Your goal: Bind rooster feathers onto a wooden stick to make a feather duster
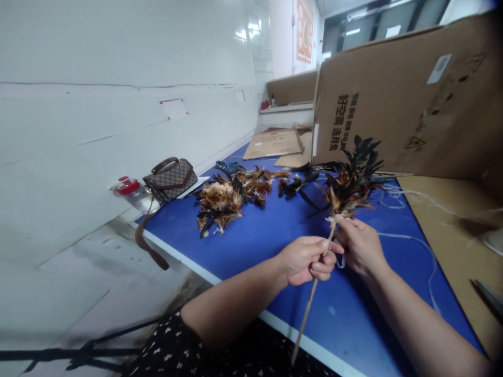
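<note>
The feather-topped stick [311, 297] is held up over the near right part of the blue table [255, 254], its long axis slanting from a bare lower end near the person's body up and away, leaning rightward, so that the dark, brown-flecked plume [352, 183] points toward the big cardboard box [381, 99] behind. The left hand [308, 260] grips the shaft between thumb and curled fingers; the right hand [363, 246] pinches higher up, thumb pressed where the feathers meet the stick. The stick's lower end hangs past the table's pale front edge — in front of dark, printed clothing [168, 348]. On the blue surface, a loose heap of brown and black feathers [231, 196] lies left of the hands, and thin whitish string [426, 246] trails at the right. A patterned handbag [173, 180] and a red-capped bottle [135, 192] stand by the left edge, flat cardboard [275, 143] lies farther back, and a pale wall [118, 131] runs along the left — an orange poster [305, 31] shows in the distance.
</note>
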`<state>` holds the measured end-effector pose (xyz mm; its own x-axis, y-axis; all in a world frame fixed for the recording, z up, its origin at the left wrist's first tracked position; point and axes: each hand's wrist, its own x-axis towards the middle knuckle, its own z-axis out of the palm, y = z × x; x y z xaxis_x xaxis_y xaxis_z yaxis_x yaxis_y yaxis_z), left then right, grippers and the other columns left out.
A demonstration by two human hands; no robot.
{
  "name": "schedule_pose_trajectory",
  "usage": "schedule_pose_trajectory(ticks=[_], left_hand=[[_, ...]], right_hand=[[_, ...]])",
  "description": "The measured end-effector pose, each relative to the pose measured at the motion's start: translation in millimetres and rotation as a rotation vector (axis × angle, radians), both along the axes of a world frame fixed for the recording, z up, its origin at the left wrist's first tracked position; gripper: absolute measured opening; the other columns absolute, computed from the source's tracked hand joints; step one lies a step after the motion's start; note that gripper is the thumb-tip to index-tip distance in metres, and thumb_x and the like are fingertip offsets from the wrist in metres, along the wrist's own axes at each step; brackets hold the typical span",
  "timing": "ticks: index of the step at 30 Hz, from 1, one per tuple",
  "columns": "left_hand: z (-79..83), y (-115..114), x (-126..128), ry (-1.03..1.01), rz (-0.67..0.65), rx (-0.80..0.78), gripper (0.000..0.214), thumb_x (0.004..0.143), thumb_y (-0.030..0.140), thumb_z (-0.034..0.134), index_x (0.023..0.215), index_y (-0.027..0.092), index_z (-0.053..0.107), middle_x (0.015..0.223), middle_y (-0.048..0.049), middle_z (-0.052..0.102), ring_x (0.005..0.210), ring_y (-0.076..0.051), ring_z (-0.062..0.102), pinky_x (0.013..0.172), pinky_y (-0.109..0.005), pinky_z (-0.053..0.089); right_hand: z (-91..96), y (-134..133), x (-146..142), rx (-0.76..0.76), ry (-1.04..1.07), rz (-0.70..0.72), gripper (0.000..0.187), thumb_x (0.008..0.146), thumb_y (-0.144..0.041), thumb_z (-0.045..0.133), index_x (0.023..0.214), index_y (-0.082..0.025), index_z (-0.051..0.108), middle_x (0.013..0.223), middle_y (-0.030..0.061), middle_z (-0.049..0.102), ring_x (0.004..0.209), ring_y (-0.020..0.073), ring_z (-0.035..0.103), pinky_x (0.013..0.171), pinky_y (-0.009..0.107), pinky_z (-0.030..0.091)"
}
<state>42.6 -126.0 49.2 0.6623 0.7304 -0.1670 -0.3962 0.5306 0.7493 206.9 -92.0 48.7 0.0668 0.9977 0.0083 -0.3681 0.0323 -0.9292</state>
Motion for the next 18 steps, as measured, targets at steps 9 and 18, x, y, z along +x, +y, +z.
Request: schedule_pose_trajectory(ticks=[9, 18], left_hand=[[17.4, 25, -7, 0.362, 0.125, 0.292, 0.037, 0.082, 0.048, 0.082, 0.088, 0.014, 0.069, 0.065, 0.0023, 0.057, 0.044, -0.004, 0.033, 0.044, -0.021, 0.02], [14.4, 38, -8, 0.788, 0.295, 0.901, 0.033, 0.1, 0.036, 0.057, 0.074, 0.017, 0.066, 0.068, -0.0012, 0.061, 0.06, -0.012, 0.048, 0.06, -0.026, 0.037]], right_hand=[[6.8, 0, 15, 0.046, 0.014, 0.106, 0.059, 0.074, -0.066, 0.096, 0.081, -0.021, 0.06, 0.057, -0.0129, 0.02, 0.048, 0.005, 0.017, 0.043, 0.021, 0.017], [-0.6, 5, 16, 0.06, 0.063, 0.03, 0.07, 0.068, -0.061, 0.102, 0.072, -0.023, 0.043, 0.059, -0.0119, 0.023, 0.05, 0.0047, 0.02, 0.043, 0.021, 0.018]])
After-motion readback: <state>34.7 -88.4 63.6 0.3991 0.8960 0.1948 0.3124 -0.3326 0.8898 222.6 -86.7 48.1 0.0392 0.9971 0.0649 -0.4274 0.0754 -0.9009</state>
